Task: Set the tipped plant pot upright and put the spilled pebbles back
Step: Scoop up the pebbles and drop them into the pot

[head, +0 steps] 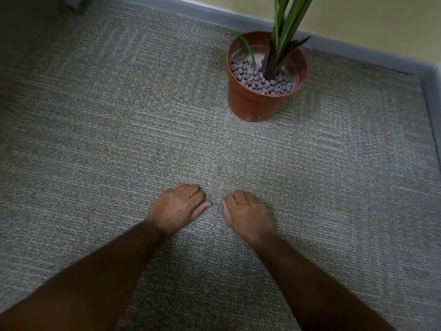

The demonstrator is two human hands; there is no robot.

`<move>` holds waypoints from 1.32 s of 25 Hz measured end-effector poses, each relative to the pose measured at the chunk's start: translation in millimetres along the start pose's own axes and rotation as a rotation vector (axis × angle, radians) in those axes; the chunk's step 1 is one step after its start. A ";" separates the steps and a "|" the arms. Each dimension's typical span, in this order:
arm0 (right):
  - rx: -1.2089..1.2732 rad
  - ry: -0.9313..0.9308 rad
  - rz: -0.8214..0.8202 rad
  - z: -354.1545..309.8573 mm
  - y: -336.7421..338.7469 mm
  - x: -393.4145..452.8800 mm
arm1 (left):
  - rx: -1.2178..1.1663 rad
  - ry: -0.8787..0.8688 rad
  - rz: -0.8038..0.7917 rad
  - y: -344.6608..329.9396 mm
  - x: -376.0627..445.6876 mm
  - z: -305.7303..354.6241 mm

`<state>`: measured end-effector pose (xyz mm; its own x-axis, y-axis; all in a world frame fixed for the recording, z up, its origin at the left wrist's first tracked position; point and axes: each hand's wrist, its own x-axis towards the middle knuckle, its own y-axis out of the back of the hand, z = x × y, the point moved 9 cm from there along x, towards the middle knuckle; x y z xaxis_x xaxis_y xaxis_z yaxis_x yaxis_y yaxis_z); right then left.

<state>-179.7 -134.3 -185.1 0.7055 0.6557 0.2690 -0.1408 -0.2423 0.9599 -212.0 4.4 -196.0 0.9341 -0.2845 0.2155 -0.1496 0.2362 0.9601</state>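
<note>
— Terracotta-coloured plastic, was it, that plant pot [253, 101]?

— It looked so. It stood upright on the carpet [119, 151], near the corner of the room, well apart from both hands.

— And what was in it?

— Grey-purple pebbles [260, 80], filling it close to the rim on the near side and lower at the back, where a pale patch showed. A plant [286, 32] with long green leaves rose from the middle and ran out of the top of the view; one thin leaf bent toward the pot's left rim.

— The floor and room?

— The carpet was a speckled grey-beige weave, laid in squares. A grey skirting board [358, 51] ran along the pale yellow wall [381, 25] and turned at the right corner. I saw no loose pebbles on the carpet.

— And the hands?

— The left hand [177, 209] and right hand [245, 211] rested knuckles-up on the carpet, close together but not touching. The fingers were curled under, so both hands were loosely closed; whether anything lay beneath them I could not tell. The forearms were bare
</note>
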 end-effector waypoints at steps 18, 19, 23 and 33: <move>0.007 -0.022 -0.060 -1.4 -4.4 13.1 | 0.005 -0.103 -0.004 -0.2 11.8 3.0; 0.023 -0.068 -0.084 1.1 -5.8 15.3 | -0.015 -0.098 -0.004 0.4 13.3 2.5; 0.300 -0.435 -0.139 26.2 -4.6 21.9 | -0.088 0.030 -0.059 -0.5 20.3 -5.5; 2.284 -1.478 0.038 0.4 -24.0 0.4 | -1.817 1.418 0.416 -5.1 36.6 4.0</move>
<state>-175.7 -128.5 -208.1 0.5985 0.3205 -0.7342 -0.3421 -0.7264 -0.5960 -178.4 -11.0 -192.4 0.6199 0.3704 -0.6918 -0.7311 0.5927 -0.3378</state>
